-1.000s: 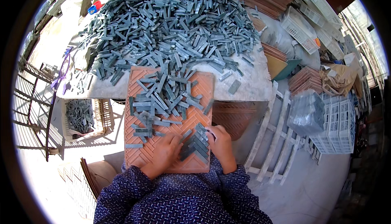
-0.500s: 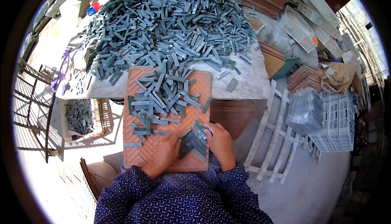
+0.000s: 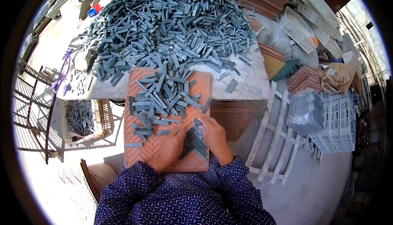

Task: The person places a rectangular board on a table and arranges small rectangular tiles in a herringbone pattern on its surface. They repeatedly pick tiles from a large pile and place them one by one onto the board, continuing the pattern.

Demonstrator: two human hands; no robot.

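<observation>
Brings the right hand (image 3: 213,138) inward, toward the left hand (image 3: 171,146), and farther up. Slides the left hand upward too, narrowing the gap between both. Covers more of the top end of the laid grey-green strips (image 3: 198,145), directly beneath the right grip.

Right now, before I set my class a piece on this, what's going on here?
A person is working over an orange grooved board with bare hands. The right hand is at the upper end of dark strips laid in a zigzag; the left hand is just left of them. Whether either grips a strip is unclear. Loose strips lie jumbled farther up the board, and a large heap of strips covers much of the table beyond.
</observation>
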